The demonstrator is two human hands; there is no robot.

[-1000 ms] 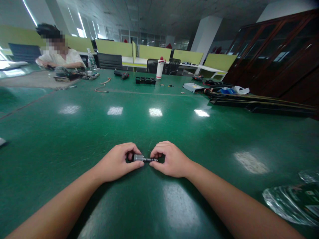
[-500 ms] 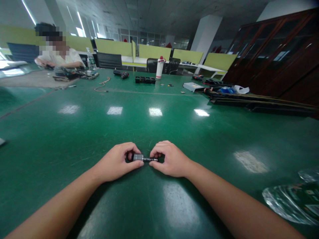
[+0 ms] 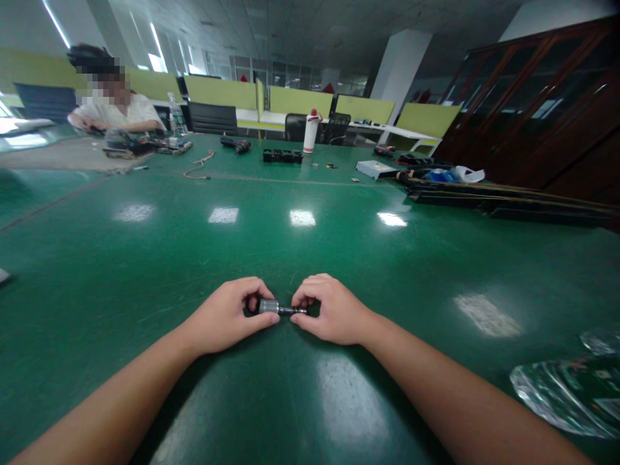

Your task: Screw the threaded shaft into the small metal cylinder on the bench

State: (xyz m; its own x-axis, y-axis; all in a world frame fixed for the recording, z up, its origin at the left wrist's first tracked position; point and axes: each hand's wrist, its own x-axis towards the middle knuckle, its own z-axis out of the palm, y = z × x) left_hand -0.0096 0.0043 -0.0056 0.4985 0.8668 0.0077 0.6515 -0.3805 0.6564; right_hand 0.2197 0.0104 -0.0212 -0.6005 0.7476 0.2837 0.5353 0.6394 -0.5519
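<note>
A small grey metal cylinder with a thin dark stepped shaft (image 3: 285, 310) lies level between my two hands, just at the green tabletop (image 3: 271, 245). Its thick end sits between the thumb and curled fingers of my left hand (image 3: 232, 315). My right hand (image 3: 334, 310) pinches the slim end of the shaft between thumb and fingertips. The fingers partly cover both ends, and I cannot tell exactly what kind of part it is.
A clear plastic bottle (image 3: 571, 394) lies at the right edge. Across the table are a white flask (image 3: 310, 132), a black slotted block (image 3: 282, 155), a power tool (image 3: 236, 144), a cable (image 3: 197, 168) and long black bars (image 3: 508, 197). A person (image 3: 116, 110) sits at the far left.
</note>
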